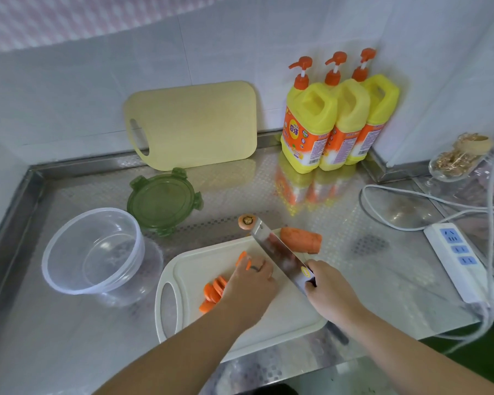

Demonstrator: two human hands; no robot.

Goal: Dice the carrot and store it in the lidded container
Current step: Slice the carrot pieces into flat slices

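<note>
My right grip is clamped on the knife; my left grip curls over a carrot piece at frame centre. Best to tuck my fingertips back and cut even strips.

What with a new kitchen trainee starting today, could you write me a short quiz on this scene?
1. True or false: the green lid is fitted on the clear container.
2. Fill in: on the white cutting board, the left hand holds down a piece of ___.
3. Choose one: the knife is gripped by A) the left hand, B) the right hand, C) neither.

Key
1. False: the lid lies on the counter beside the container.
2. carrot
3. B
</note>
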